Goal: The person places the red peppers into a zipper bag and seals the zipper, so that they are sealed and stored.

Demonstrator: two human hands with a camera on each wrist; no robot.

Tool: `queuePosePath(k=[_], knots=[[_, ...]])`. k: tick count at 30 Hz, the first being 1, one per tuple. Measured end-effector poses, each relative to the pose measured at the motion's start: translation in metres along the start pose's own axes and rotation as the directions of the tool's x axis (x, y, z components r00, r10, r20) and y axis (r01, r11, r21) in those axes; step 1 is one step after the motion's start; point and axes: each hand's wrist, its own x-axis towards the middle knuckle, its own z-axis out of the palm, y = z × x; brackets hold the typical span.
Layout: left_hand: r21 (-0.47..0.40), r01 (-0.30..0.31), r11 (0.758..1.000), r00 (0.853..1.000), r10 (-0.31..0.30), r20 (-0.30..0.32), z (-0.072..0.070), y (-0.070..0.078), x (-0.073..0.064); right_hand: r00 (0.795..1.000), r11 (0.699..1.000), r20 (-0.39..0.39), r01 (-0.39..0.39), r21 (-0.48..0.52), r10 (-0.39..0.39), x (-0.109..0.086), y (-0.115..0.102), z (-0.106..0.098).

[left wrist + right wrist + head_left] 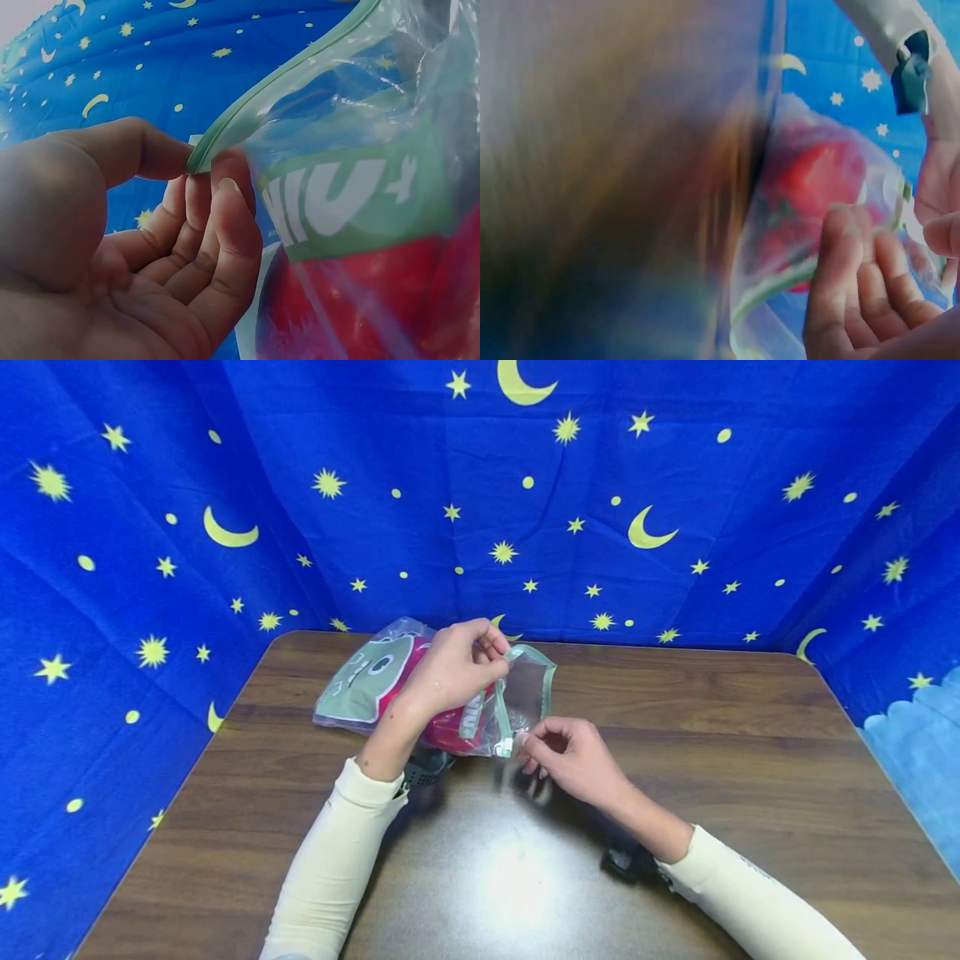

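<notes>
A clear plastic zip bag [450, 727] with a pale green zip edge lies across the back of the table. On it is a green cartoon face [367, 677], and red contents [352, 300] show through the film. My left hand [457, 664] pinches the zip edge near the bag's upper corner between thumb and forefinger. The zip slider [503, 747] sits at the near corner of the bag's mouth. Beside it is my right hand [573, 760], its fingers loosely bent. In the right wrist view a gap shows between that hand's thumb and fingertips.
The brown wooden table [712, 760] stands against a blue curtain [420, 460] with yellow moons and stars. A dark strapped device [630, 860] is under the right wrist. Light blue fabric [915, 752] hangs at the far right.
</notes>
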Motion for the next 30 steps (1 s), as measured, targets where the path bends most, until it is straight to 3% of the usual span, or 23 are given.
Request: queuePosePath(k=[4,7,22,30], knots=[[-0.006,0.002,1.000,1.000,-0.002,-0.010,0.000,0.000,0.000,0.987,0.979,0.113,-0.129,0.159,0.112,-0.003,0.001,0.005],[-0.008,-0.002,1.000,1.000,0.002,-0.017,0.000,0.000,0.001,0.977,0.951,0.143,-0.189,0.245,0.158,-0.002,0.001,0.008],[-0.012,-0.004,1.000,1.000,0.003,-0.024,0.001,0.000,0.000,0.967,0.891,-0.009,-0.230,0.391,0.254,0.009,0.001,0.019],[-0.021,0.007,1.000,0.999,-0.008,-0.042,0.005,-0.004,0.003,0.968,0.889,-0.061,-0.197,0.413,0.243,0.009,0.001,0.018]])
